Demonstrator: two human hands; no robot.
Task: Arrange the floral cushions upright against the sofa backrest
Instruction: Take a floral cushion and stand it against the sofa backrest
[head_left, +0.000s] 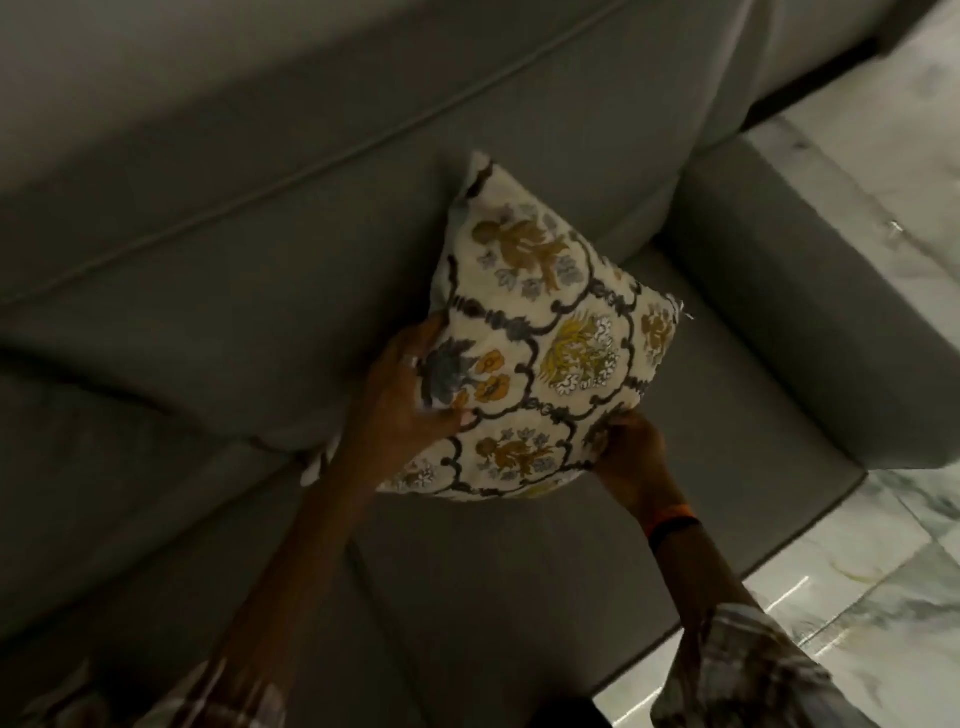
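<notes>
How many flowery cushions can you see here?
1: a floral cushion held by both hands against the sofa backrest, near the armrest. Others may lie out of view.

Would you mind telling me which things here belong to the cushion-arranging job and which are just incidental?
Part of the job:
- floral cushion, gripped by both hands
- left hand
- right hand
- sofa backrest
- sofa seat

Incidental:
- sofa armrest
- marble floor
- orange wristband
</notes>
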